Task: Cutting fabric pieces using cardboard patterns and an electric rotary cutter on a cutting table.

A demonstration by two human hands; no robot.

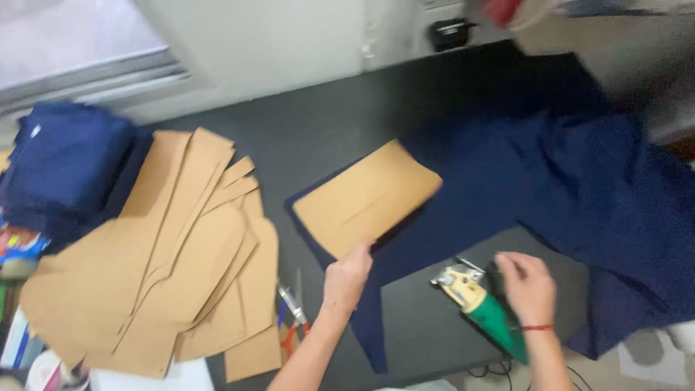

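Two hands worked at a dark table (318,123). The left hand (347,279) lay with its fingers pressed flat on the near edge of a brown paper pattern piece (365,197), which rested on navy fabric (521,188) spread across the table's right side. The right hand (527,286), a red thread at its wrist, hovered with curled fingers just above the green-and-yellow electric cutter (481,304) lying by the fabric's edge; blur made it hard to say whether it touched the tool, but it did not seem to grip it. To the left, a fanned heap of more brown pattern pieces (166,253) overlapped, scissors (293,315) beside it, and folded navy cloth (61,163) sat further left.
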